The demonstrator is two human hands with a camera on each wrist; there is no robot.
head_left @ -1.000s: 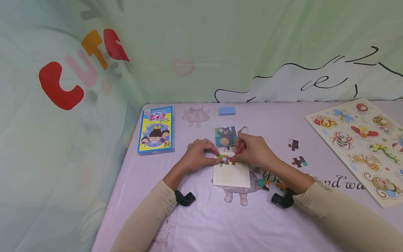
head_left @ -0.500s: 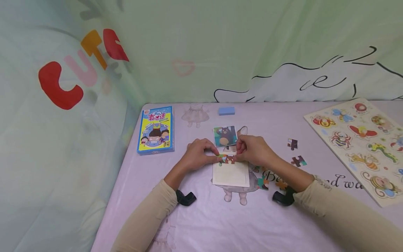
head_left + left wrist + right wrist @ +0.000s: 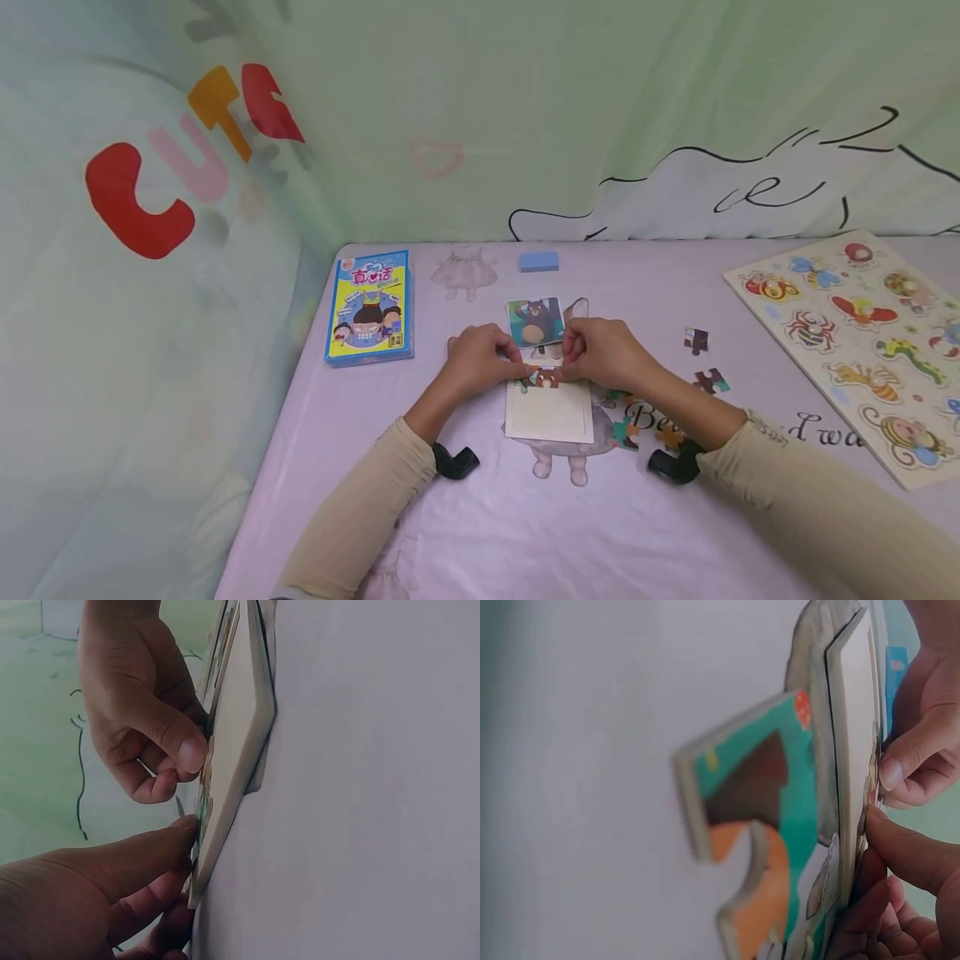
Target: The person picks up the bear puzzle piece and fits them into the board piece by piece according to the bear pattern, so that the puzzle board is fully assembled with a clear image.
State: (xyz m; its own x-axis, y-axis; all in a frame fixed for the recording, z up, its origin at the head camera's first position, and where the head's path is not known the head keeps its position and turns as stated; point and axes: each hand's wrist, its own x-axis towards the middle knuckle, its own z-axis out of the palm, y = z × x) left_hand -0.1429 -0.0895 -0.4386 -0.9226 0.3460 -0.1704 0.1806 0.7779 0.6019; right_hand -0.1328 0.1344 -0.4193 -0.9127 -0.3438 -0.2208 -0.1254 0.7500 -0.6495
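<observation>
A pale wooden puzzle board lies on the cloth in front of me, with bear puzzle pieces along its top edge. My left hand pinches the left puzzle piece at the top left corner, its thumb over most of it. From the other side my right hand pinches the brown bear-face piece at the board's top right. In the left wrist view, both thumbs press on the pieces, and the left fingers reach down by the board's edge. Just behind the board lies a bear picture card.
Loose puzzle pieces lie right of the board, partly under the right forearm; two more are farther right. A blue-yellow card box stands at left, a blue block at the back. A wooden insect board fills the right side.
My left hand has shifted slightly right, and its thumb now covers more of the left piece. The right hand stays at the bear-face piece nearly unmoved.
</observation>
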